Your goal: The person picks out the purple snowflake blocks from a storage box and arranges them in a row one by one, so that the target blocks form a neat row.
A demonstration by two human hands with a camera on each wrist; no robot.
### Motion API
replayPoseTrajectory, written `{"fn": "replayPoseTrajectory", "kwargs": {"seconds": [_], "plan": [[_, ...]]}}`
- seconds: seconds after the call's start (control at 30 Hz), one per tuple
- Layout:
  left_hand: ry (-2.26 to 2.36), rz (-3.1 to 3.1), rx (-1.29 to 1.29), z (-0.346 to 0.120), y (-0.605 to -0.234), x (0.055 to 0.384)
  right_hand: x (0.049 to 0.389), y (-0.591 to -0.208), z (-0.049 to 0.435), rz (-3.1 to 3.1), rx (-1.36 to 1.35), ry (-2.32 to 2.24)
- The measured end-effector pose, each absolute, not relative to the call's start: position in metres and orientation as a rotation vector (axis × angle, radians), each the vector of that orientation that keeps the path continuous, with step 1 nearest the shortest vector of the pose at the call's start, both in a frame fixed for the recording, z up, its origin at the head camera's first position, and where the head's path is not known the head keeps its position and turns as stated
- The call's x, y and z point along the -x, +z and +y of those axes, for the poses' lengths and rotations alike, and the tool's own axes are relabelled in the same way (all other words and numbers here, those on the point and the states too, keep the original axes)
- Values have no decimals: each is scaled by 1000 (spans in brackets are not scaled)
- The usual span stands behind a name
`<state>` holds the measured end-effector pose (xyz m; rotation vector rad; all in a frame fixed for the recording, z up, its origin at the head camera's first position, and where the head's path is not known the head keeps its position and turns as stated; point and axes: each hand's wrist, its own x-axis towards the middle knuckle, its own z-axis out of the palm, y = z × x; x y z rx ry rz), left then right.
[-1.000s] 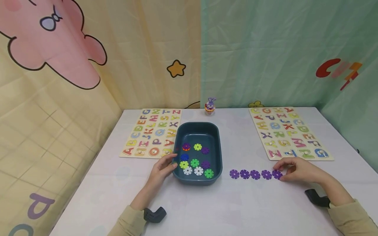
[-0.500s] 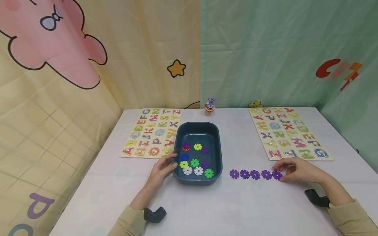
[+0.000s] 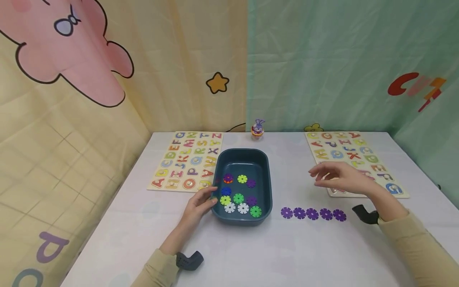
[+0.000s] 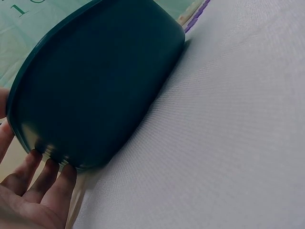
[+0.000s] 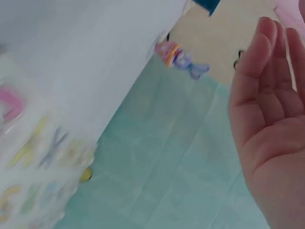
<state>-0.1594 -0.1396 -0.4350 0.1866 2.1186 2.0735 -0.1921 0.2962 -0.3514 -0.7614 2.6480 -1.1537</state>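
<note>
My left hand (image 3: 199, 204) grips the left side of a dark teal plastic basin (image 3: 266, 171). In the left wrist view, fingertips (image 4: 67, 171) press against the outer wall of the basin (image 4: 100, 81). Inside lie several notched snowflake discs in white, green, yellow, blue and purple, such as a white disc (image 3: 243, 208). To the right of the basin, several purple snowflake discs (image 3: 312, 214) lie flat in a straight row on the table. My right hand (image 3: 346, 177) is raised behind that row, overlapping a letter board, and holds nothing; in its wrist view the fingers (image 5: 248, 62) are extended.
A wooden alphabet puzzle board (image 3: 184, 159) lies at the left, partly behind the basin. Another alphabet board (image 3: 380, 167) lies at the right. A small purple rabbit figure (image 3: 257, 129) stands at the table's back edge, before the printed curtain (image 3: 287, 79).
My right hand has let go of the rightmost purple disc and risen away, back and to the left. The row stays as it was. My left hand stays on the basin.
</note>
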Motion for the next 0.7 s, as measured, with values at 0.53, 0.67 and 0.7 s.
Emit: {"fn": "replayPoseTrajectory", "kwargs": {"seconds": [0.53, 0.67, 0.7], "plan": [[2096, 2096, -185, -140, -437, 160, 278, -353, 166, 2459, 1120, -907], [2098, 2093, -192, -139, -436, 160, 289, -355, 148, 2429, 1119, -775], [2098, 2093, -193, -139, -436, 160, 291, -355, 144, 2419, 1124, -743]]}}
